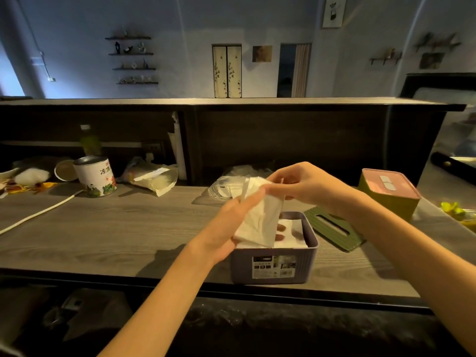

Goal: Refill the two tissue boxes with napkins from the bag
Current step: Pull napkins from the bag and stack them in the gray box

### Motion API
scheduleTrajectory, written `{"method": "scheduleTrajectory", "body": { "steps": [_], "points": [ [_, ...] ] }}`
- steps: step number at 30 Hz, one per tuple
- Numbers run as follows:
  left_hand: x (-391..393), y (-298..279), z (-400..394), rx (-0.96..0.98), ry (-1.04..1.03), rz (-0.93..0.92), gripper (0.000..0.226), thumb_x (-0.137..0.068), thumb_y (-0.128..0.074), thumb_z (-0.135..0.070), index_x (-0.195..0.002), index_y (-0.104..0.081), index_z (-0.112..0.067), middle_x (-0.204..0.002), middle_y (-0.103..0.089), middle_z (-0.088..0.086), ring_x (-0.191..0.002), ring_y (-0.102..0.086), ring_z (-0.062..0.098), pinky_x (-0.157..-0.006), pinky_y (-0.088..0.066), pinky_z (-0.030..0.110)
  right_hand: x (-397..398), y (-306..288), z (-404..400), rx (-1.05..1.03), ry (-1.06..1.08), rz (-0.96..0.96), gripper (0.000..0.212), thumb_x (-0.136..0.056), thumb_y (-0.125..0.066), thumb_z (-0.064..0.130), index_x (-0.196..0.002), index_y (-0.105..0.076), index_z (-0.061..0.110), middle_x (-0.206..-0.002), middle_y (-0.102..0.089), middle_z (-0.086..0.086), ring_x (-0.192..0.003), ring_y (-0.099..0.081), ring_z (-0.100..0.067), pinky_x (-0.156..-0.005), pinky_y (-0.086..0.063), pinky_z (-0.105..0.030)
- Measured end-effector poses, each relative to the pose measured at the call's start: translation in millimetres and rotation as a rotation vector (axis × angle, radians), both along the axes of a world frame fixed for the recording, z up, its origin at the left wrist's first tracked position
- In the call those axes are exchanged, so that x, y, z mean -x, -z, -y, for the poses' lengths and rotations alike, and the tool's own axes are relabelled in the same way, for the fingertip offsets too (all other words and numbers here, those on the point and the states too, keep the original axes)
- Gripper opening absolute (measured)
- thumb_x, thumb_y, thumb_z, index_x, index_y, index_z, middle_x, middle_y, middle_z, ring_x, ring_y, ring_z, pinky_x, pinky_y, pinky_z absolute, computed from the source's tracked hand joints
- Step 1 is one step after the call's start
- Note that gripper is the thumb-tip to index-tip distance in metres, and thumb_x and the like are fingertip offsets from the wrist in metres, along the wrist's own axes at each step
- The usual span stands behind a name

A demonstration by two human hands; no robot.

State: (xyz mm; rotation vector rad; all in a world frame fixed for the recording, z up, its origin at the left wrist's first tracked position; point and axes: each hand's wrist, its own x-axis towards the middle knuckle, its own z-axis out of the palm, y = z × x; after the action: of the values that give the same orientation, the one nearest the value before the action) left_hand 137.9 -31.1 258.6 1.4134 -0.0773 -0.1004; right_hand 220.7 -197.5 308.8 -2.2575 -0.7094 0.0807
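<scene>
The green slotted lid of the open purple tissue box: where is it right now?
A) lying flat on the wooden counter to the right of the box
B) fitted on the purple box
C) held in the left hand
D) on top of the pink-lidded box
A: the green slotted lid lies flat on the wooden counter, just right of the open purple tissue box.

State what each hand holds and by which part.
Both hold one stack of napkins above the open box: left hand grips its lower part, right hand pinches its top edge.
</scene>
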Motion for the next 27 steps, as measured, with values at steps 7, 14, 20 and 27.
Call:
{"method": "scheduleTrajectory", "body": {
  "steps": [7,14,20,27],
  "points": [
    [-12,8,-15,-0.198,-0.242,0.198,0.024,-0.094,-0.068,-0.027,-0.118,-0.065,-0.031,-0.104,-0.076,-0.009,-0.097,-0.071,0.004,-0.071,-0.058,0.02,-1,18,-12,-0.335,0.049,-0.56,0.035,-0.087,-0.072,0.047,-0.108,-0.07,0.019,-0.112,-0.073,-0.001,-0.108,-0.069,-0.019,-0.083,-0.059,-0.03],
    [-12,6,-27,-0.361,-0.265,0.152,0.038,-0.089,-0.072,-0.037,-0.121,-0.052,-0.032,-0.104,-0.073,0.0,-0.084,-0.073,0.011,-0.064,-0.059,0.02,-5,37,-14,-0.33,0.058,-0.676,0.025,-0.093,-0.071,0.031,-0.111,-0.073,0.012,-0.096,-0.079,0.0,-0.09,-0.074,-0.015,-0.072,-0.057,-0.028],
    [-9,0,-57,-0.608,-0.386,0.127,0.034,-0.089,-0.069,-0.047,-0.115,-0.057,-0.028,-0.097,-0.071,-0.001,-0.076,-0.07,0.01,-0.065,-0.056,0.022,-11,57,-19,-0.17,0.088,-0.756,0.037,-0.095,-0.07,0.031,-0.119,-0.068,0.003,-0.115,-0.074,-0.012,-0.104,-0.069,-0.023,-0.077,-0.057,-0.031],
    [-2,2,-61,-0.956,-0.23,0.211,0.015,-0.09,-0.071,-0.037,-0.102,-0.067,-0.03,-0.101,-0.067,-0.013,-0.088,-0.066,0.006,-0.078,-0.058,0.029,-10,68,-31,-0.001,0.081,-0.705,0.028,-0.099,-0.065,0.026,-0.117,-0.068,0.003,-0.104,-0.072,-0.01,-0.086,-0.067,-0.016,-0.065,-0.057,-0.022]
  ]
}}
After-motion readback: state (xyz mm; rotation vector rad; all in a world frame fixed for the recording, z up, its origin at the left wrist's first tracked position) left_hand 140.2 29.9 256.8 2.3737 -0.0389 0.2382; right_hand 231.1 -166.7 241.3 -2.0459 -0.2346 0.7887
